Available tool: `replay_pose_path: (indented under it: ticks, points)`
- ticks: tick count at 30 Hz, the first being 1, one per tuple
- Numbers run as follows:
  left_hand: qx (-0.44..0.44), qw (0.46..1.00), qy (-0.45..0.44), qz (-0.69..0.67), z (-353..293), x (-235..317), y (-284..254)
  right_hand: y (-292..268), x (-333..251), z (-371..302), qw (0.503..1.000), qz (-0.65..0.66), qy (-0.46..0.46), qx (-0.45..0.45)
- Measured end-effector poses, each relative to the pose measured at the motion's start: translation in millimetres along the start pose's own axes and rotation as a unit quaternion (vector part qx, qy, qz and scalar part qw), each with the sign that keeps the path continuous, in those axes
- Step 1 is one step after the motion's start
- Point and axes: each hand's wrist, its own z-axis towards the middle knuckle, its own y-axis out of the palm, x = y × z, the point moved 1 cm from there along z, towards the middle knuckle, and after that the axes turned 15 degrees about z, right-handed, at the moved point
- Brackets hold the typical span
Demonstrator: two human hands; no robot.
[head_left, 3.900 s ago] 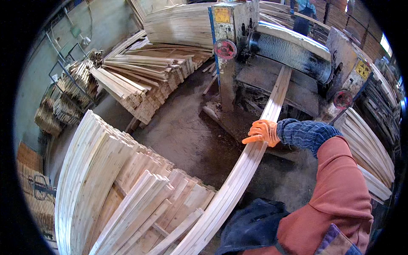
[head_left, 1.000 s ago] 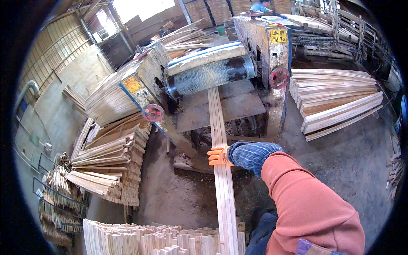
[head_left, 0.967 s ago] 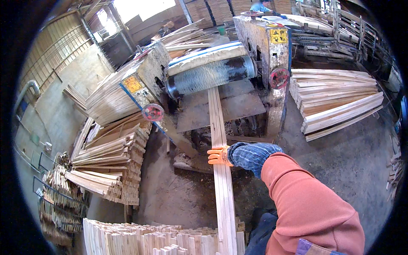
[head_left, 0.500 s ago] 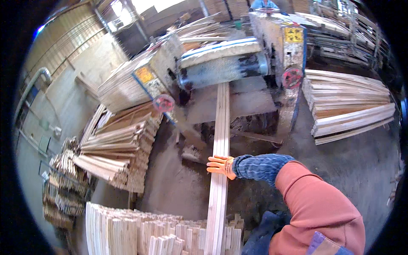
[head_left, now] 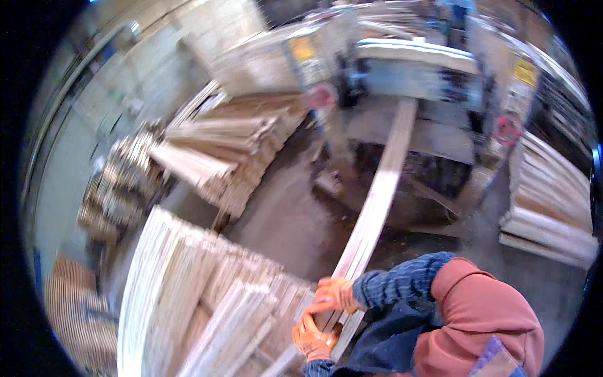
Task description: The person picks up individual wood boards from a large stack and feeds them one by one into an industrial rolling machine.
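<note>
Several long, pale wooden strips [head_left: 377, 207] lie side by side. Their far ends reach the machine's roller opening, and their near part passes under my hands. My right hand [head_left: 336, 294], in an orange work glove, rests over the strips with its fingers bent around them. Just nearer to me, my left hand [head_left: 314, 339], gloved alike, grips the strips from the left side, its fingers curled and its thumb across. The two hands touch or nearly touch. Motion blur hides the exact fingertip contact.
The roller machine [head_left: 414, 78] stands ahead, with red handwheels on its posts. A stack of wooden strips [head_left: 207, 283] is close on my left, and another pile [head_left: 239, 147] lies beyond it. More strips [head_left: 553, 201] are stacked at the right. Someone in blue [head_left: 457, 16] stands behind the machine.
My view has swung left and down. My right hand has come back toward me along the strips and bent its fingers. My left hand has come into view at the strips.
</note>
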Motion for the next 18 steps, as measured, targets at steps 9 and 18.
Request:
replay_pose_path:
  ticks: [9, 18]
  points:
    - [-0.038, 0.909, -0.398, -0.115, -129.5, -79.1, 24.0, -94.2, 37.4, -21.1, 0.948, -0.044, 0.237, -0.209]
    - [0.135, 0.736, -0.620, -0.235, -247.9, -138.3, 73.3, -101.0, 58.9, 42.2, 0.907, 0.179, 0.312, -0.220]
